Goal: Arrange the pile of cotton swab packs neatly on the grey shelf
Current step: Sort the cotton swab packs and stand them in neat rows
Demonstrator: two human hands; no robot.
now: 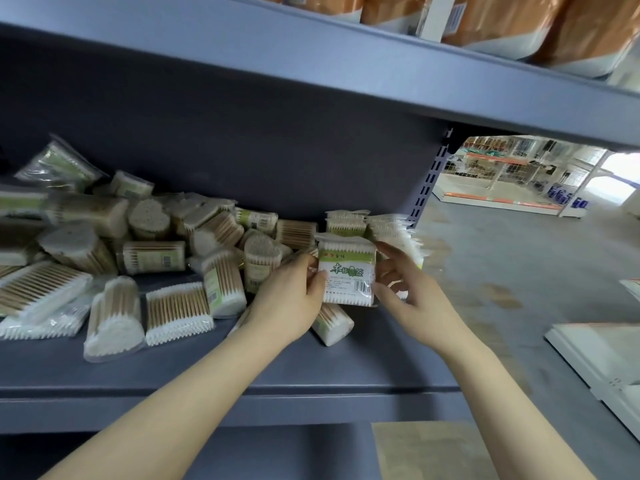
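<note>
A loose pile of cotton swab packs (145,251) covers the left and middle of the grey shelf (214,372). At the shelf's right end stands a short upright row of packs (388,230). In front of that row I hold one pack with a green label (348,273) upright, label facing me. My left hand (289,299) pinches its left edge. My right hand (403,289) grips its right edge with curled fingers. Another pack (332,323) lies flat just below the held one.
The shelf above (346,74) carries orange and white bags (519,26). The perforated upright (429,181) marks the shelf's right end. Beyond it are concrete floor (502,271), white shelving (606,362) and distant racks. Brown cardboard (426,452) lies below.
</note>
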